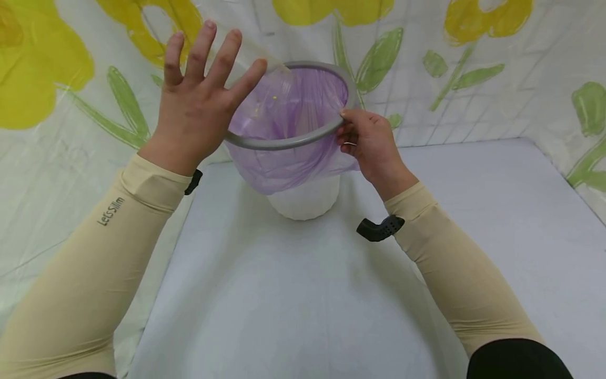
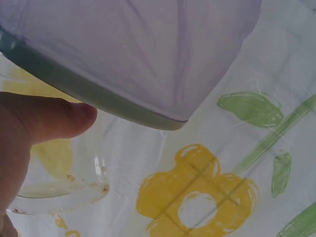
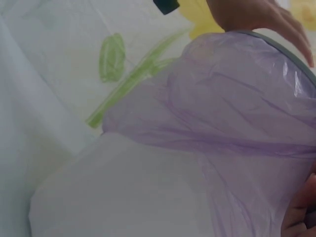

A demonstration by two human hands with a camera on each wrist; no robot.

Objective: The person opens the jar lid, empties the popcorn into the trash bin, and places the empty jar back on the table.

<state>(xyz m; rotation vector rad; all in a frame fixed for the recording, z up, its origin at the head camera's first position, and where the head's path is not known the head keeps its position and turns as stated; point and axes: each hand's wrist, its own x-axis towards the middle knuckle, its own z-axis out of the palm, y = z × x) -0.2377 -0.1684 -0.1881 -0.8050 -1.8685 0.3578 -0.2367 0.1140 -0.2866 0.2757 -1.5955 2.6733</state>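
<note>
A white bin (image 1: 305, 200) stands on the table, lined with a purple plastic bag (image 1: 289, 168) folded over its top. A grey ring (image 1: 284, 143) runs round the bin's mouth. My right hand (image 1: 371, 142) pinches this ring on the right side with thumb and fingertips. Above the ring's left side, my left hand (image 1: 199, 110) holds a clear, see-through cup (image 2: 59, 192), tilted toward the bin's mouth. Its fingers are spread, and the thumb (image 2: 64, 118) lies against the cup in the left wrist view. Small brownish bits cling to the cup. Tiny yellow specks show inside the bag.
A pale cloth covers the table (image 1: 293, 295). Right behind the bin hangs a white sheet (image 1: 492, 105) printed with yellow flowers and green leaves; it also runs down the left side. A black strap mount (image 1: 381, 229) sticks out from the right wrist.
</note>
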